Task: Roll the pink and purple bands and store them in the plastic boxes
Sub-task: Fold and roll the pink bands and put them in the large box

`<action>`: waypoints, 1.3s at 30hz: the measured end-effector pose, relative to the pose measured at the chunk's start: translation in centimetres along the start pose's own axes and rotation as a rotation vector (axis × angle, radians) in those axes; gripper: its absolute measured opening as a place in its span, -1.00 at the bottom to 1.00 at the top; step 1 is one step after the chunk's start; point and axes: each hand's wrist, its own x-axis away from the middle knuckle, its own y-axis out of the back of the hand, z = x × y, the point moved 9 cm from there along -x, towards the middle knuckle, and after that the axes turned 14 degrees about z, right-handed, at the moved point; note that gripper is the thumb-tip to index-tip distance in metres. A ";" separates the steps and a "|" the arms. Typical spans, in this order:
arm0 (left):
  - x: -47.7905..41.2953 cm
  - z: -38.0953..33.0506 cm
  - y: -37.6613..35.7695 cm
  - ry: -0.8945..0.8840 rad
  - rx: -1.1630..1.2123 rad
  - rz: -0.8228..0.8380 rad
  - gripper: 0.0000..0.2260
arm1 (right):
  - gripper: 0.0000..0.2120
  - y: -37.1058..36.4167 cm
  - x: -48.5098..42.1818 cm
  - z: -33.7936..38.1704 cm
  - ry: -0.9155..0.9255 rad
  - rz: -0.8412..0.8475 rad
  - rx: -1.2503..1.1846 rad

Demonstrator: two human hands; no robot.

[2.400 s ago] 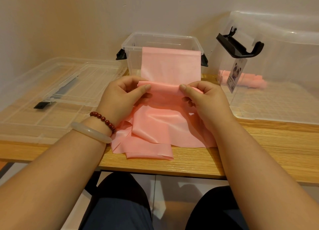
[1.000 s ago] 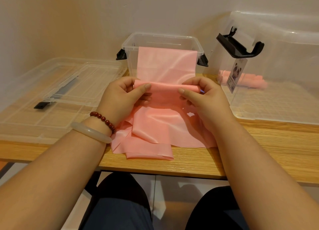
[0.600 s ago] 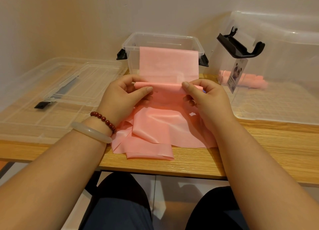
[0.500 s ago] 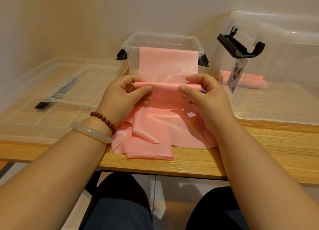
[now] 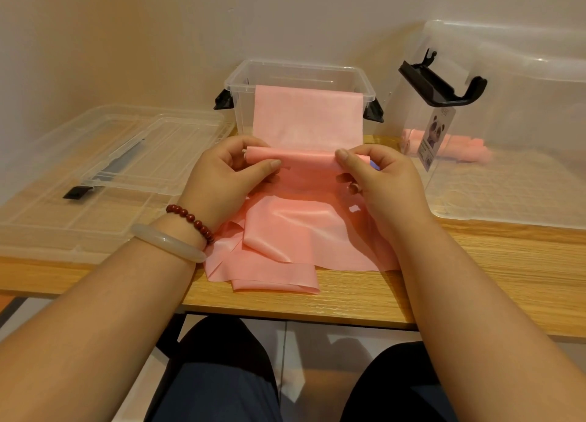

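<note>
So the person has both hands on the pink band [image 5: 304, 231] near the middle of the wooden table [image 5: 475, 263]. The left hand [image 5: 228, 180] pinches the left end of a thin rolled-up part, thumb on top and fingers curled underneath. The right hand [image 5: 380, 180] does the same at the right end, so the roll sits stretched between the two hands.

From the roll, one stretch of band goes up toward 12 o'clock and hangs over the front rim of the small clear plastic box [image 5: 298, 73], flat against its front wall. The loose rest lies crumpled on the table toward 6 o'clock, with one end just short of the table edge.

Over at 2 o'clock there's a big clear box [image 5: 523, 136] with a black latch handle [image 5: 440, 85] and a panda label [image 5: 436, 136] on its near corner, and some rolled pink bands [image 5: 459, 149] lie inside it. At 9 o'clock a clear lid [image 5: 111, 168] lies flat on the table.

The left wrist has a red bead bracelet [image 5: 190, 218] and a pale bangle [image 5: 165, 242]. There's also a tiny purple speck [image 5: 375, 166] peeking out by the right fingers, too small to tell what it is
</note>
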 end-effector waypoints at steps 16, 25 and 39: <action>0.0 -0.1 0.0 -0.007 -0.037 0.010 -0.81 | -0.91 -0.2 0.0 -0.3 -0.027 0.025 0.045; 0.0 0.3 0.2 0.022 -0.051 -0.025 -0.99 | -0.81 -0.6 0.1 0.2 0.000 0.067 0.086; -0.1 0.2 0.0 0.014 -0.004 -0.006 -0.95 | -0.81 -0.5 0.0 0.3 0.017 0.055 0.047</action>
